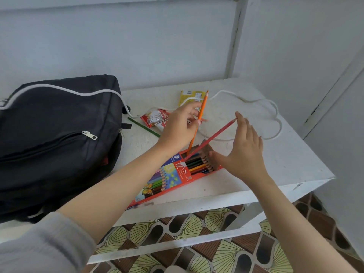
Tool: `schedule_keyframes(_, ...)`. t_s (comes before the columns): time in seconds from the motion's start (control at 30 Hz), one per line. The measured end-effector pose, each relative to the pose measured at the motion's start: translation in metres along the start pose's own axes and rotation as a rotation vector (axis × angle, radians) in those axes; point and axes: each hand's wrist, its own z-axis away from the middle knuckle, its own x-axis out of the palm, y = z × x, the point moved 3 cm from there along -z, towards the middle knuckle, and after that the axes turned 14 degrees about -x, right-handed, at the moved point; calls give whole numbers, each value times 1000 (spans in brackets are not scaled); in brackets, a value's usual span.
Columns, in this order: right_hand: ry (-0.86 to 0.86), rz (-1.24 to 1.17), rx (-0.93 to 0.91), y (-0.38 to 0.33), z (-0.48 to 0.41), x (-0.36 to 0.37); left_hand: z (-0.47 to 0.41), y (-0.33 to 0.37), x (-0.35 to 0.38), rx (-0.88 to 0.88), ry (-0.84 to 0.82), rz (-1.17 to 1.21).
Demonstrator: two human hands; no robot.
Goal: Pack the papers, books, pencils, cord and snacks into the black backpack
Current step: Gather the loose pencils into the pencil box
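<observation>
Inspection of the white painted worktop [275, 166]: a soft black fabric backpack [59, 138] is seen lying on its left part, with the front pocket zip drawn closed. A long white cord [84, 94] is draped across the top of the backpack and is trailed over the worktop into a loose loop at the far right.

A flat red cardboard box of coloured pencils [183, 172] is laid at the near edge, just beside the backpack. Its far end flap is open, and pencil tips are exposed in the opening.

The left hand [177, 129] is raised above the box. An orange pencil [203, 104] is pinched in its fingers [194, 107] and held steeply, point up, with the lower end at the box opening.

The right hand [246, 154] is held with its fingers [241, 123] straight and nothing gripped. One fingertip is set against the point of a red pencil [210, 139], which is slanted out of the box mouth. The thumb is rested at the open end of the box.

A green pencil [143, 127] is left loose on the worktop between backpack and left hand. A red and white snack packet [155, 119] and a yellow snack packet [188, 95] are found beyond the left hand, with the cord passed over the yellow one.

A grey sleeve [39, 243] is noted on the left arm.
</observation>
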Motion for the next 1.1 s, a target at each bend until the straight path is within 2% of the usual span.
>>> schedule_keyframes(0.33,-50,191,65,20,11,12,16,-6,25,69,-86,-76)
schedule_keyframes(0.6,-76,252,-16,18,18,26,27,-11,29,70,-186,-204)
schedule_keyframes(0.77,-7,250,-27,19,18,28,39,-18,27,100,-202,-293)
schedule_keyframes(0.97,104,243,-40,19,23,31,55,-30,9,228,-132,-497)
schedule_keyframes(1.1,212,266,-126,11,27,32,71,-33,-4,223,-59,-539)
